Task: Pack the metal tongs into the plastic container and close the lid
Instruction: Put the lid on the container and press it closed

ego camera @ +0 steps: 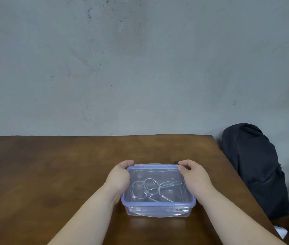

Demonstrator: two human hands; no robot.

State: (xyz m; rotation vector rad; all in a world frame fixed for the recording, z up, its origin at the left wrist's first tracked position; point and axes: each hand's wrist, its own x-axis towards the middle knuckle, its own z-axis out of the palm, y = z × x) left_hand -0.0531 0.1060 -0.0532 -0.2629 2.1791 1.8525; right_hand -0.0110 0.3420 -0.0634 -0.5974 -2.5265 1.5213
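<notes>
A clear plastic container (pixel 157 210) with a blue-rimmed lid (pixel 155 171) stands on the brown wooden table (pixel 51 165), near its front middle. The lid lies on top of the box. Through it I see the metal tongs (pixel 150 189) inside, their wire loops to the left and flat tips to the right. My left hand (pixel 120 175) grips the lid's left side, fingers curled over the far left corner. My right hand (pixel 193 175) holds the right side, thumb and fingers pinching the far right corner. The front latch flap hangs down against the front wall.
A black bag (pixel 253 167) rests on a seat just beyond the table's right edge. A grey concrete wall (pixel 140 68) rises directly behind the table's far edge. The table's right edge runs diagonally close to my right forearm.
</notes>
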